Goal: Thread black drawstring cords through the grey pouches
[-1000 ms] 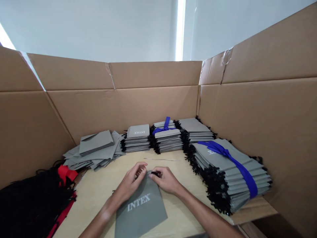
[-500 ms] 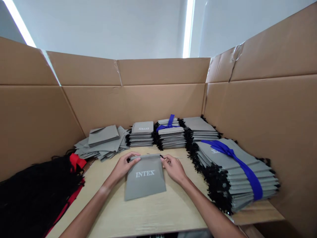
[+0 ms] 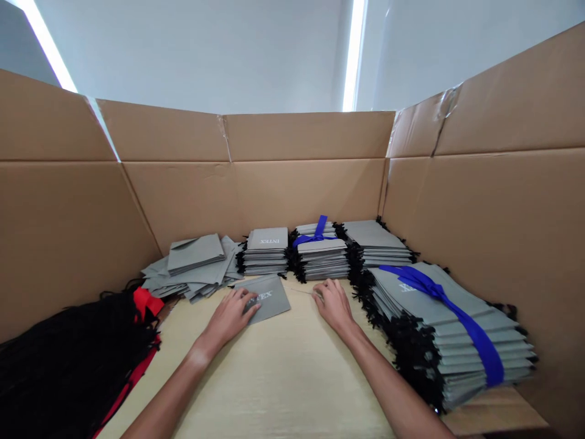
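A grey drawstring bag (image 3: 274, 300) printed INTEX lies flat on the table, turned at a slant. My left hand (image 3: 233, 314) rests on its left side, fingers stretched over the cloth and covering part of the lettering. To the right, my right hand (image 3: 334, 305) is closed in a pinch, apart from the bag. A thin needle-like rod (image 3: 300, 291) sticks out leftward from its fingertips, low over the table. A dark cord end shows at the bag's top right corner.
Stacks of grey bags (image 3: 267, 251) with black cord ends line the back. A large bundle (image 3: 457, 323) tied with blue ribbon (image 3: 478, 341) stands at right. Loose grey bags (image 3: 196, 256) lie back left, black cords (image 3: 68, 360) at left. Cardboard walls (image 3: 311, 189) enclose the table (image 3: 283, 378).
The bag has moved away from me toward the back stacks and turned. My right hand has let go of it and drawn right; my left hand now lies on top of it.
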Motion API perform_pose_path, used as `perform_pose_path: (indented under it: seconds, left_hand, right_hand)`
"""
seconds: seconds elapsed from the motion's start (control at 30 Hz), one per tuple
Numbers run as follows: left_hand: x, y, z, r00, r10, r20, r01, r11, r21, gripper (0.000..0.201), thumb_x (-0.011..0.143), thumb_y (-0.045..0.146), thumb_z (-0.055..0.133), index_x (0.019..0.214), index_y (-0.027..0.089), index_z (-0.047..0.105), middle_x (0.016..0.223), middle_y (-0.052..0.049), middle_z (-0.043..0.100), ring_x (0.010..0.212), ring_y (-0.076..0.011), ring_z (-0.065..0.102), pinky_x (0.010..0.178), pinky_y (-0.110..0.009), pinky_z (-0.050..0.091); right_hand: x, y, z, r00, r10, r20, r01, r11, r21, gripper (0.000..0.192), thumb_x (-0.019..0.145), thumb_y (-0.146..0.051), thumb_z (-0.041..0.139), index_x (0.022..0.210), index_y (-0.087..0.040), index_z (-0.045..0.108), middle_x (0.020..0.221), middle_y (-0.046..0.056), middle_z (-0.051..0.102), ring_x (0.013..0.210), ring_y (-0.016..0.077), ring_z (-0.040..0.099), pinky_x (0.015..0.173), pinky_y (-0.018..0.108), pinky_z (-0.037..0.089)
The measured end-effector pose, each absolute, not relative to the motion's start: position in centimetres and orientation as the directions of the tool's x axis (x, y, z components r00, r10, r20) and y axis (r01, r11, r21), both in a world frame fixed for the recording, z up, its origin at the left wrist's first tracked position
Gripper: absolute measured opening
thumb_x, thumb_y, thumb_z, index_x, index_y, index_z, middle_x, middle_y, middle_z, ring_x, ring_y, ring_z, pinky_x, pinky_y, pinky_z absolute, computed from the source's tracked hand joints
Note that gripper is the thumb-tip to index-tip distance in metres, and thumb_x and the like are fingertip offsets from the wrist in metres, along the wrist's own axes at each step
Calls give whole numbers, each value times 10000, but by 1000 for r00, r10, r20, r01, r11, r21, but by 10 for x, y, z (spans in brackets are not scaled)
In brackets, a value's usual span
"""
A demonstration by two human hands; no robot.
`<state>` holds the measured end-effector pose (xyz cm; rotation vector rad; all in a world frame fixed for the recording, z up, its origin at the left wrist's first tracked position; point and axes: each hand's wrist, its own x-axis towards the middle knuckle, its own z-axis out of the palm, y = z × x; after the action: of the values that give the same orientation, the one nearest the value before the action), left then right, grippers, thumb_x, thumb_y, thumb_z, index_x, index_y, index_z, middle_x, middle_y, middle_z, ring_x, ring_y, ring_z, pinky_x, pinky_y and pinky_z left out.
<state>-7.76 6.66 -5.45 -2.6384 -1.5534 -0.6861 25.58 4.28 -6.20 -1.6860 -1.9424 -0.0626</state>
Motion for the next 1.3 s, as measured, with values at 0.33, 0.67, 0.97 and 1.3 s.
perform_pose_path:
  seconds: [0.33, 0.67, 0.97, 1.3]
  left_hand:
    - [-117, 110, -34, 200, 784, 588, 907, -375, 192, 382, 1087, 360, 427, 1251, 225, 744, 1280, -139, 774, 1226, -319, 698, 1101, -456, 536]
    - [-182, 139, 14, 85, 785, 613, 946, -257, 198, 329, 932, 288, 542, 1127, 212, 796, 1223, -215, 821, 1183, -414, 738, 1000, -521, 562]
    - [-176, 123, 36, 36, 756, 653, 906, -301, 298, 357, 960, 394, 492, 1037, 246, 807, 1176, -151, 853, 1131, -377, 784, 985, -459, 595]
    - [-119, 90, 11, -502, 775, 384, 301, -259, 918, 477, 739, 523, 707, 1100, 214, 677, 745, -7, 725, 667, -230, 681, 599, -295, 517]
  right_hand:
    - [282, 41, -65, -62, 891, 449, 930, 215, -298, 208, 1049, -207, 624, 964, -222, 814, 1061, 104, 761, 1079, 288, 616, 944, 370, 441]
    - [300, 43, -75, -47, 883, 467, 947, 188, -259, 230, 1040, -158, 597, 942, -220, 795, 1048, 108, 761, 1073, 278, 643, 938, 348, 456]
    - [272, 39, -62, -85, 891, 447, 930, 232, -285, 303, 1085, -226, 559, 1267, -223, 801, 1216, 135, 754, 1185, 300, 629, 1023, 388, 474]
    - [217, 63, -42, -167, 927, 337, 912, 275, -303, 214, 1083, -297, 651, 1201, -266, 827, 1232, 93, 772, 1247, 277, 630, 1028, 356, 479]
